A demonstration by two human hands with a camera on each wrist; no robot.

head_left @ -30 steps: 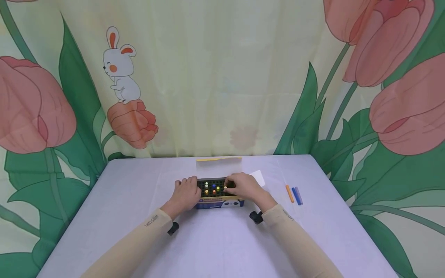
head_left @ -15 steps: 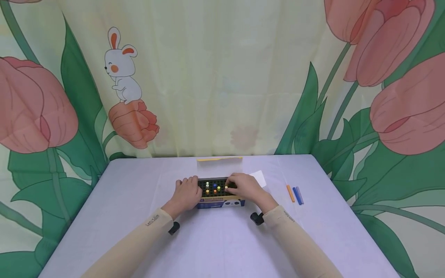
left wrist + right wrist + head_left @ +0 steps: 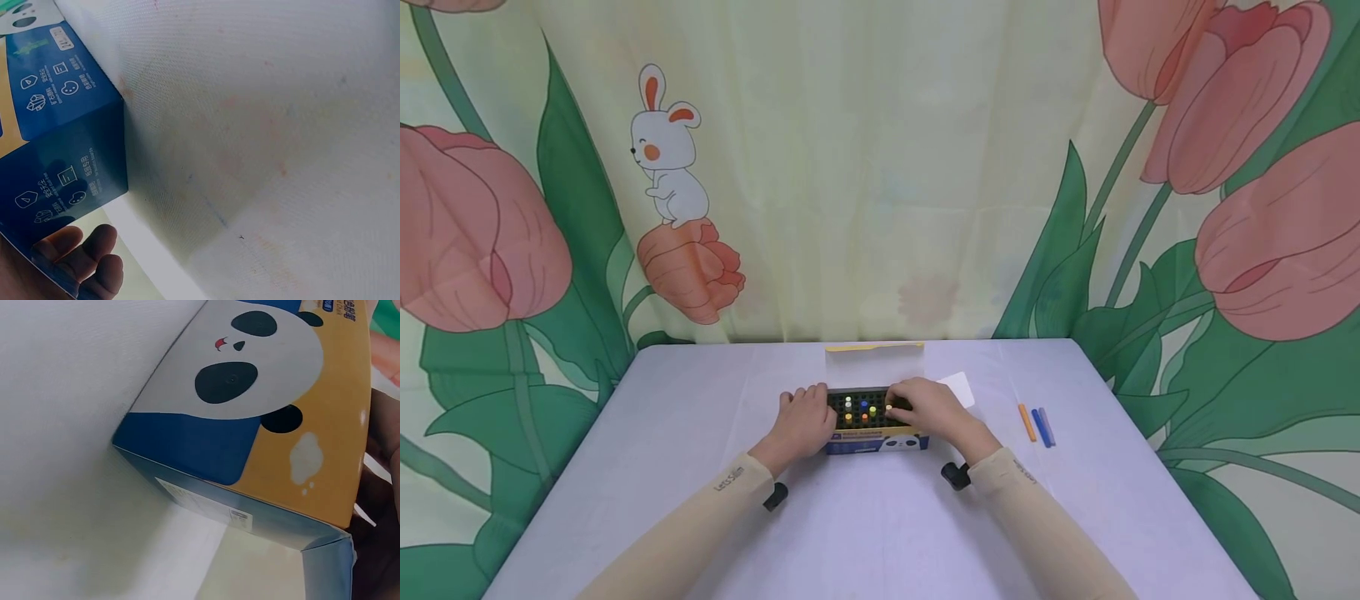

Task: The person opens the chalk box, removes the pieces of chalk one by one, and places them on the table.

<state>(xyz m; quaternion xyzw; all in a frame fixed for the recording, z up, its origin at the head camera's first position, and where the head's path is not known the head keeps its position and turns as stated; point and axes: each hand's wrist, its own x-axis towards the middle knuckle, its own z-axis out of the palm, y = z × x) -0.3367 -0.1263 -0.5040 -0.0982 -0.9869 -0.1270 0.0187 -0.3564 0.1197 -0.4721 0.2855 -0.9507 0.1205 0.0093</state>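
A small blue and yellow box with a panda print lies at the middle of the table, its lid flap standing open at the back. Inside is a black grid holding several coloured sticks upright. My left hand grips the box's left end; in the left wrist view its fingers curl by the blue side. My right hand reaches over the right part of the grid and pinches the tip of a pale yellow stick. The right wrist view shows the panda face.
To the right on the pale table lie three loose sticks: orange, blue and lilac. A white card lies behind my right hand. A flower-print curtain closes off the back.
Both hands stay where they were on the box. Only the head view has tilted a little, so everything sits slightly lower in the frame.
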